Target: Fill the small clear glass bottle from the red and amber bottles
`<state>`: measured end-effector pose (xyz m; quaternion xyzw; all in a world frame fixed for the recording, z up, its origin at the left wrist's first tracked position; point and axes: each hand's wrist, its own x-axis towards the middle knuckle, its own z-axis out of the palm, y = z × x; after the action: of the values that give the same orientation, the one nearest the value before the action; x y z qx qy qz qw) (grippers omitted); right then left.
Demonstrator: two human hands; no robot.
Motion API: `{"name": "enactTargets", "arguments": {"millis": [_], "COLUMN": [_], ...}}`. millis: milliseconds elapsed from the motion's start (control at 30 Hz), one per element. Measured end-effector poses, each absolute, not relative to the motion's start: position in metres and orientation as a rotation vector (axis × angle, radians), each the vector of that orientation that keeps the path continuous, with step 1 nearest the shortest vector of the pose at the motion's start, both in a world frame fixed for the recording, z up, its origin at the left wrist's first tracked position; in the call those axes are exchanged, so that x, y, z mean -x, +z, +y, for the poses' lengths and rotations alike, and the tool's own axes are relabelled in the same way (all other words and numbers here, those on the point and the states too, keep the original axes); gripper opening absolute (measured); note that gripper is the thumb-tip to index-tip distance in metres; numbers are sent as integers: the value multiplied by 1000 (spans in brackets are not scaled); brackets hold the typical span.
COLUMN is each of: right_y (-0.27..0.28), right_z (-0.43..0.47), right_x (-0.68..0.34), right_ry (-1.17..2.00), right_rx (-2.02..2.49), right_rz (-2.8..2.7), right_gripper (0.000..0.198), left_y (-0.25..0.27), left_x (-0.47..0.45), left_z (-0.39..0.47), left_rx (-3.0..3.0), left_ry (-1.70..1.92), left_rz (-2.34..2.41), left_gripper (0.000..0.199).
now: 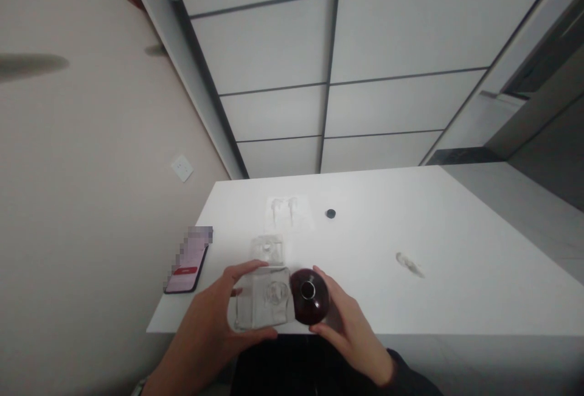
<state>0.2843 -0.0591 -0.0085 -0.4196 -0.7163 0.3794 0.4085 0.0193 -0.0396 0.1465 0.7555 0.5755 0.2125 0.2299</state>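
Note:
My left hand (213, 309) is wrapped round a clear square bottle (269, 298) with a round neck on top. In my right hand (353, 326) is a dark red round bottle (314, 308), its neck ringed in a pale colour and its top facing me. The two bottles are side by side, close together or touching, at the table's near edge. Just beyond my left hand stands a second clear square container (269, 249). Farther back lie two whitish pieces with heads and thin stems, one on the left (275, 206) and one on the right (292, 205).
A white table (365, 232) spans the view. On its left edge lies a phone (189, 265) with a lit screen. A small dark round cap (331, 213) lies toward the back, and a crumpled translucent piece (409, 264) on the right. A wall socket (182, 168) is at left.

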Motion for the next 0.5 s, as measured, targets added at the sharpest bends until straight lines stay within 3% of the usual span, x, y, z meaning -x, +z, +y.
{"name": "enactTargets", "arguments": {"millis": [500], "right_y": [-12], "right_z": [-59], "right_x": [-284], "right_ry": [930], "right_rx": [1051], "right_rz": [-1820], "right_gripper": [81], "left_y": [166], "left_x": [-19], "left_z": [-31], "left_rx": [-2706], "left_ry": [585], "left_rz": [1320], "left_gripper": [80]}}
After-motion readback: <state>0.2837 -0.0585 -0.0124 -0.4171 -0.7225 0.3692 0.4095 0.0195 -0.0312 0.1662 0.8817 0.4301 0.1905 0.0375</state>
